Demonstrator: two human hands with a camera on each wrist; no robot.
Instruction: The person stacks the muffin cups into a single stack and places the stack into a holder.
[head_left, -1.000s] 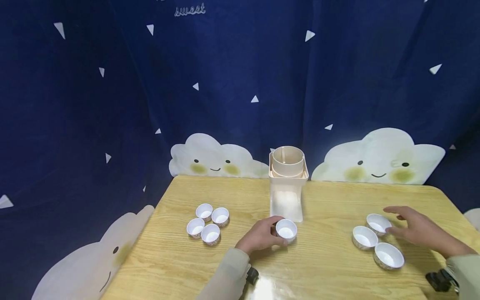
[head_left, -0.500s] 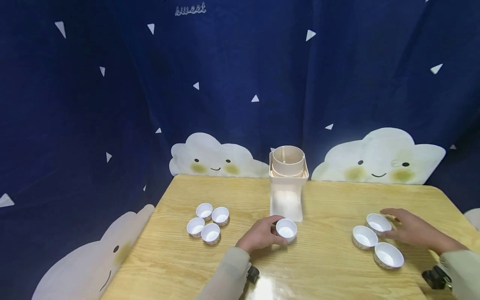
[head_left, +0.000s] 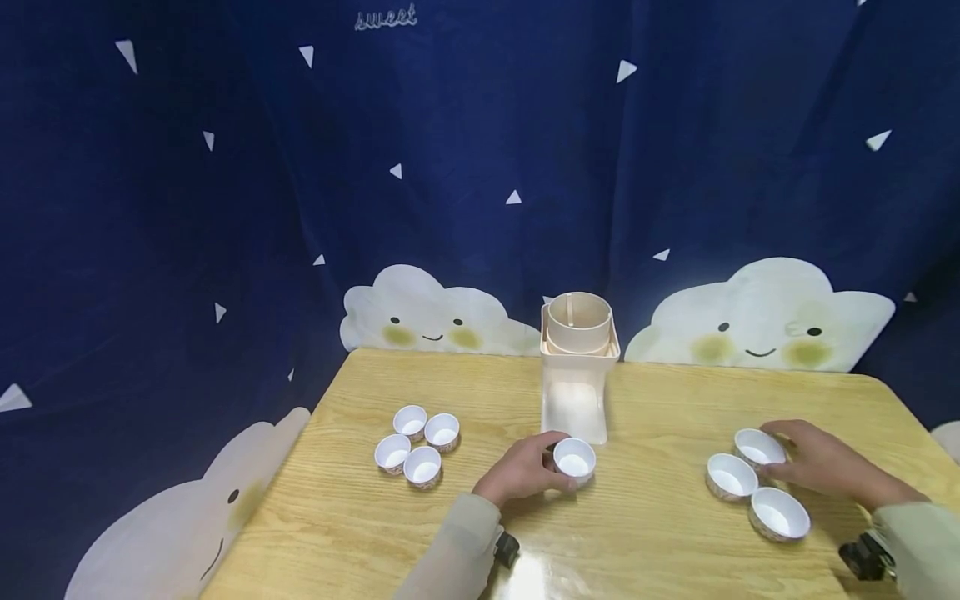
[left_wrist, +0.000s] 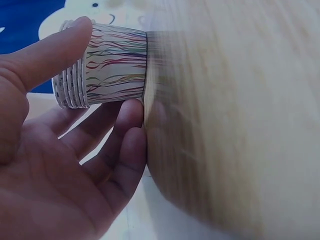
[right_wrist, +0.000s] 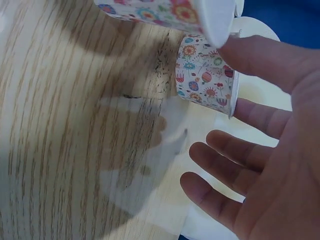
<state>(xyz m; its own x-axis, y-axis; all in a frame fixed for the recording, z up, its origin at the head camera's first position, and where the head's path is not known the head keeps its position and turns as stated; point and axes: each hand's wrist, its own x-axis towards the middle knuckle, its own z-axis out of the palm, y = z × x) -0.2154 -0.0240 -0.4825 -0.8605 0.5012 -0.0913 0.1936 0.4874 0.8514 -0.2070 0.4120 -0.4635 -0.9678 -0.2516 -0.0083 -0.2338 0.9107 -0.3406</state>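
Observation:
In the head view my left hand (head_left: pixel 525 471) grips a stack of nested white paper cups (head_left: pixel 574 461) standing on the table. The left wrist view shows wavy coloured stripes on the lowest cup (left_wrist: pixel 117 62), thumb on one side, fingers around the other. My right hand (head_left: pixel 821 467) is at the rearmost of three paper cups on the right. In the right wrist view thumb and forefinger pinch this flower-print cup (right_wrist: pixel 207 75) at its rim; the other fingers stay loose. Beside it stand a left cup (head_left: pixel 731 477) and a front cup (head_left: pixel 780 512).
A beige stand (head_left: pixel 575 408) with a round open holder (head_left: pixel 579 333) is at the back middle of the wooden table (head_left: pixel 660 550). Several white paper cups (head_left: pixel 423 467) sit grouped on the left. A dark blue curtain (head_left: pixel 465 108) hangs behind.
My right hand has moved left, and its thumb and forefinger have closed in on the rearmost right cup. My left hand stays on its stack.

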